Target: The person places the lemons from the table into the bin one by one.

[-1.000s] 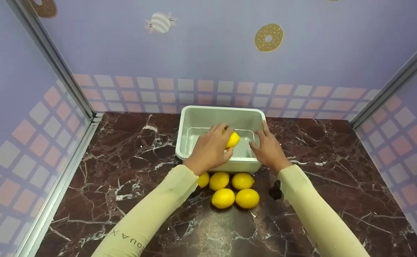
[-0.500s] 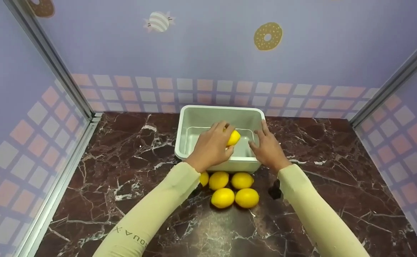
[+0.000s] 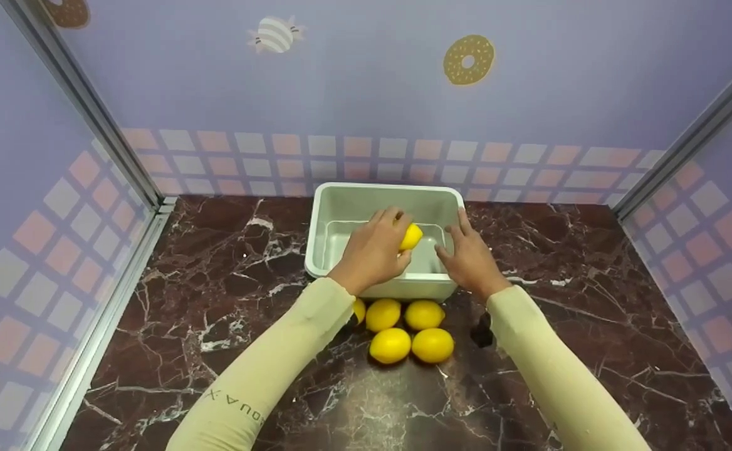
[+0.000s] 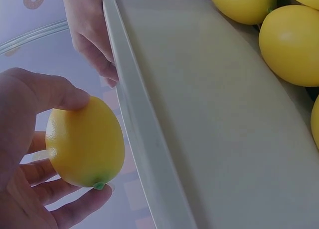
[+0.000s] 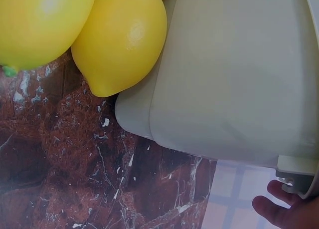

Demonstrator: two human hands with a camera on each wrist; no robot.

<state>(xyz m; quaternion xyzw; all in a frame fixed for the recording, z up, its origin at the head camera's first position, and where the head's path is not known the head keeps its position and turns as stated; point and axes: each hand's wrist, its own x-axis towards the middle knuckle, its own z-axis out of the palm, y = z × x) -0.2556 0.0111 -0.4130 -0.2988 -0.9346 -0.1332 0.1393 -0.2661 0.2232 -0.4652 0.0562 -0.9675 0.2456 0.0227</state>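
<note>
Over the grey-white rectangular bin (image 3: pixel 386 292) in the head view, my left hand (image 3: pixel 372 252) holds a lemon (image 3: pixel 412 237) between thumb and fingers. The left wrist view shows this yellow lemon (image 4: pixel 84 144) with a green stem end, apart from the bin's rim (image 4: pixel 149 139). My right hand (image 3: pixel 474 260) rests at the bin's right rim, fingers extended and the thumb toward the inside. Its fingertips (image 5: pixel 266 206) show near the rim corner in the right wrist view. Much of the bin's floor is hidden by the left hand.
Several lemons (image 3: pixel 390 346) lie grouped on the dark marbled table (image 3: pixel 228 376) against the bin's near wall. One is partly covered by the left sleeve. A black object (image 3: pixel 482 332) sits by the right cuff. Purple patterned walls (image 3: pixel 366 75) enclose the back and sides.
The left hand with the lemon has shifted very slightly farther in over the bin. The right hand stays at the rim, and the lemons on the table have not moved.
</note>
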